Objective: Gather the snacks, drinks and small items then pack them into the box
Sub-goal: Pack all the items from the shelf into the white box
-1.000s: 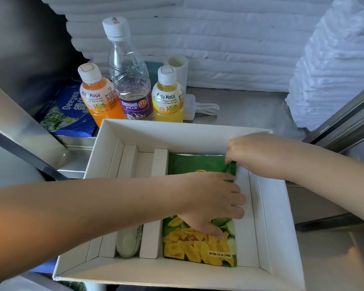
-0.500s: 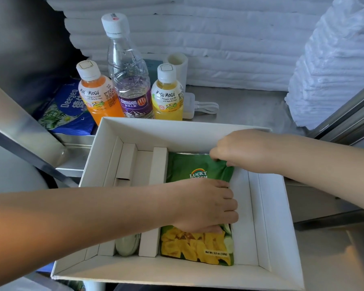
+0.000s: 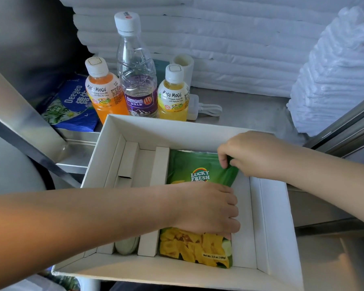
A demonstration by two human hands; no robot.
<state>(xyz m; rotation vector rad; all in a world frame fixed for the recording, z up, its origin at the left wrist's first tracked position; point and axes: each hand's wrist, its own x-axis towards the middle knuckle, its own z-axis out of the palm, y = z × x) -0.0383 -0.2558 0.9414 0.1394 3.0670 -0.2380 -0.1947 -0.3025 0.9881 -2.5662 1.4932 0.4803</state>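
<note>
A green snack bag (image 3: 189,171) with yellow chips printed on it lies flat in the right compartment of the white box (image 3: 275,223). My left hand (image 3: 206,208) presses down on the bag's middle, fingers together. My right hand (image 3: 252,154) pinches the bag's far right corner. A pale oval item (image 3: 126,245) sits in the narrow left slot. Behind the box stand an orange juice bottle (image 3: 105,91), a clear water bottle (image 3: 138,68) and a yellow juice bottle (image 3: 172,95).
A blue tissue pack (image 3: 72,106) lies at the far left beside a slanted metal bar (image 3: 23,124). A white charger with cable (image 3: 200,108) and a white cup (image 3: 184,64) sit behind the bottles. Stacked white sheets (image 3: 334,76) stand at the right.
My right hand slid left along the bag's far edge and now pinches its corner. My left hand drew back towards me, uncovering the bag's logo.
</note>
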